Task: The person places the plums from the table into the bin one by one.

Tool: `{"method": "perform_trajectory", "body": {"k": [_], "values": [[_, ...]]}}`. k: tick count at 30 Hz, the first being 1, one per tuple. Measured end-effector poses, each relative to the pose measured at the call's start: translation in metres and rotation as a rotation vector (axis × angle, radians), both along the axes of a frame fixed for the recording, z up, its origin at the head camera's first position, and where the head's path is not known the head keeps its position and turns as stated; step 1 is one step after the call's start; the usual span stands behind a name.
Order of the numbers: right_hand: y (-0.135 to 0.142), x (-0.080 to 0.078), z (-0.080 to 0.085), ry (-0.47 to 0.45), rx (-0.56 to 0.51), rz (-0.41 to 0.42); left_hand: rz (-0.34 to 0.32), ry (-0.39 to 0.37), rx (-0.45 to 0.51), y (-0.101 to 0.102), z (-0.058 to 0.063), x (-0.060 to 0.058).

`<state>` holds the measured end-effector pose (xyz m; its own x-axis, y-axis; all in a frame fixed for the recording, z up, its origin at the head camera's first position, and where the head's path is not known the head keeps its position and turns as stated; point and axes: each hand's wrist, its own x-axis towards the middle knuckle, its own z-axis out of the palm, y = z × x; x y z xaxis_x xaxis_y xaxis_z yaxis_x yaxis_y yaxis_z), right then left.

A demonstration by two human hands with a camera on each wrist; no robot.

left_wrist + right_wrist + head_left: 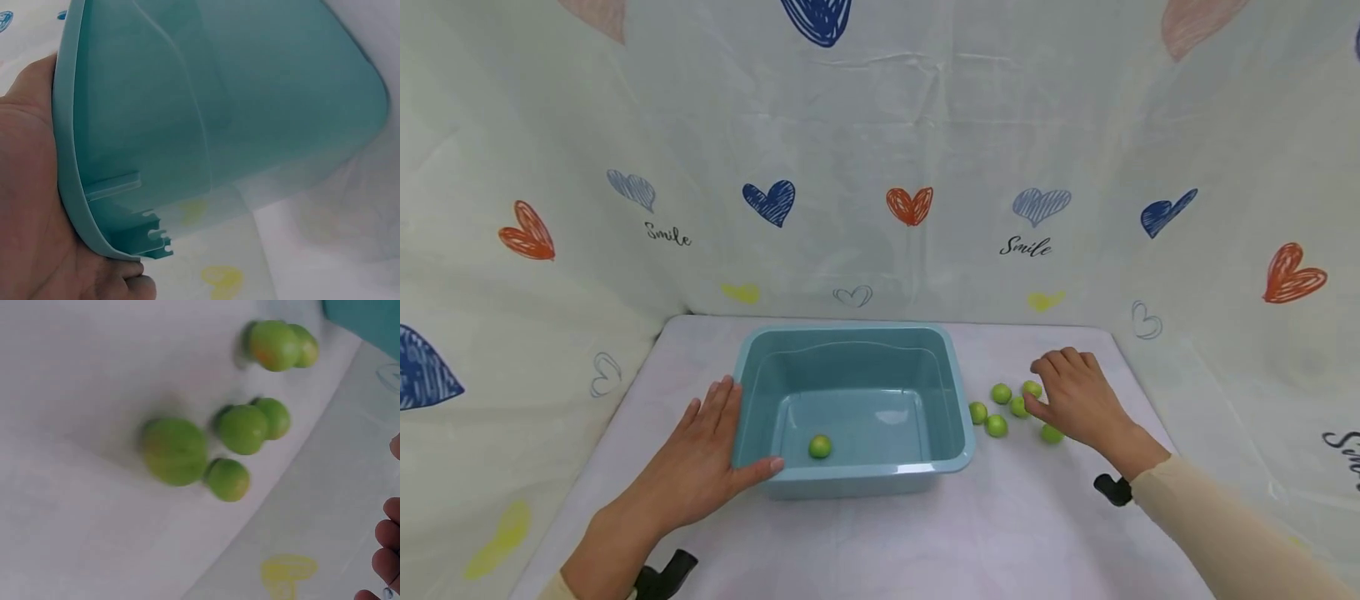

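"What's in front of you?"

"Six small green fruits (997, 426) in a loose cluster, just right of the blue basin (880, 485). One more fruit (820, 446) sits inside it, toward the front left."

"And your grip?"

"None on the fruit. I have the right hand (1075, 400) over the cluster, thumb spread away from bent fingers; in the right wrist view its fingertips are clear of every fruit. The left hand (703, 454) lies along the basin's left side, fingers straight, thumb on the front rim. I'd call that bracing, not grasping."

"Which step do you make it?"

"Reaching for a fruit, I judge. The next move calls for a lower right hand and a light pinch on one, since these look ready to roll. I'd keep the left where it is."

"Anything around that?"

"Only the white-covered desk (1037, 533) and a heart-printed cloth (880, 125) behind."
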<state>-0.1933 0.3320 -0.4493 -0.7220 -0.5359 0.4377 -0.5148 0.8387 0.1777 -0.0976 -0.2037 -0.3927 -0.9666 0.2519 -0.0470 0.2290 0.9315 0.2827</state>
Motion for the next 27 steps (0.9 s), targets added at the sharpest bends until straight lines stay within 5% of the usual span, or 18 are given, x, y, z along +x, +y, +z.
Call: {"method": "perform_trajectory", "body": {"k": [11,19,27], "values": [[0.041,0.035,-0.061,-0.109,0.026,-0.136,0.007,0.002,-0.006,0.001,0.002,0.001],[0.043,0.042,-0.074,-0.185,0.075,-0.203,-0.003,0.026,-0.029,0.002,0.001,0.002],[0.047,0.040,-0.085,-0.149,0.090,-0.186,-0.005,0.015,-0.025,0.002,0.001,0.002]]}}
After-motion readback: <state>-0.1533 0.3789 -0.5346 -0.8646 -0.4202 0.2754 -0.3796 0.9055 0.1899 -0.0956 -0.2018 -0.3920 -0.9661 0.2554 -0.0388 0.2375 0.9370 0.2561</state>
